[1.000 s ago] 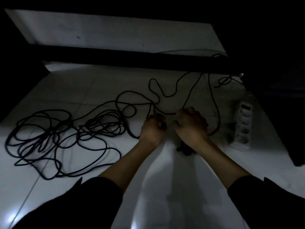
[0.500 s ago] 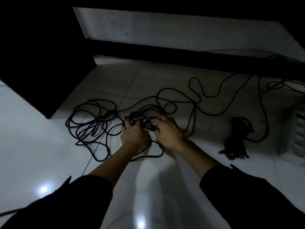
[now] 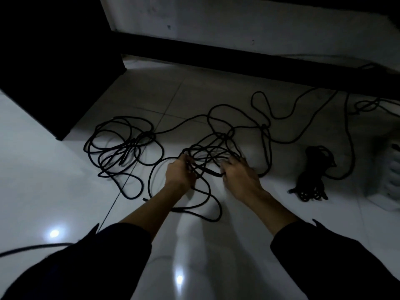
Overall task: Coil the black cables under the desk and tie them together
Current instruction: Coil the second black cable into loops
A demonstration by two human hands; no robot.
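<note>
left hand (image 3: 180,174) and right hand (image 3: 239,175) curled into limp, tangle-prone black cables (image 3: 207,152) on floor (image 3: 65,180); best gathered loop by loop.

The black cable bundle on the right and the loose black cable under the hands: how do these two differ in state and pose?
1. The cable bundle is wound tight into one compact mass; the loose cable lies spread in wide, tangled loops.
2. The cable bundle lies alone, untouched; the left hand and the right hand both grip strands of the loose cable.
3. The cable bundle covers a small patch of the floor; the loose cable covers far more.

Both are black and lie on the floor.
</note>
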